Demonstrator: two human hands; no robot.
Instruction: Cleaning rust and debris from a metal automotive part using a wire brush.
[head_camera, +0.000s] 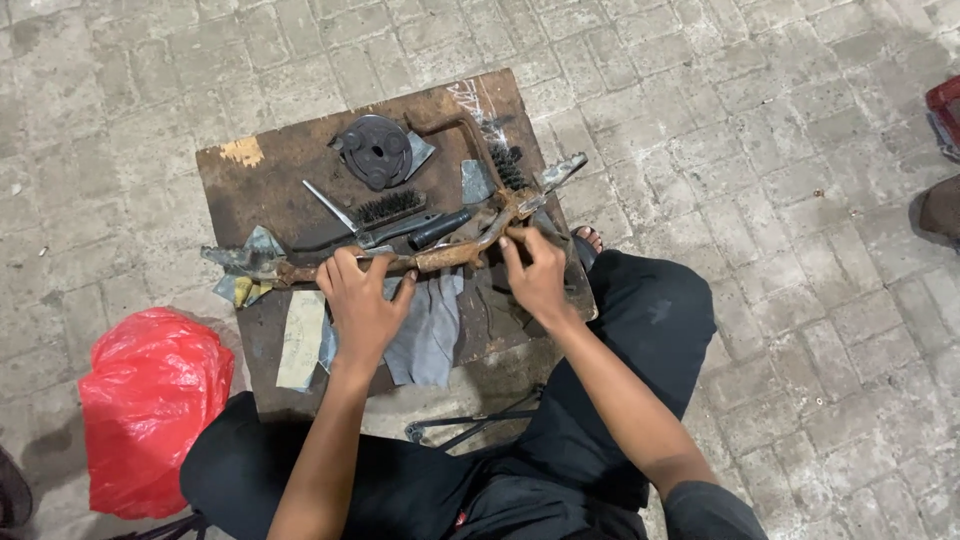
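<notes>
Nearest, dark trousers (600, 400) and two bare forearms. Just beyond, left hand (362, 305) clenched around the long rusty metal bar (440, 257), right hand (535, 275) gripping the same bar nearer its forked end. Underneath, a grey rag (430, 330) and a worn wooden board (250, 180). Farther on, wire brush (390, 208), screwdriver (330, 207), round dark metal disc (376, 150). Off to the left on the paving, a red plastic bag (150, 405).

Both bare forearms reach forward from the body, elbows bent. The left hand (360, 305) lies palm down, fingers curled over and closed in a grip. The right hand (537, 275), just beside it, is likewise curled shut, knuckles up.
</notes>
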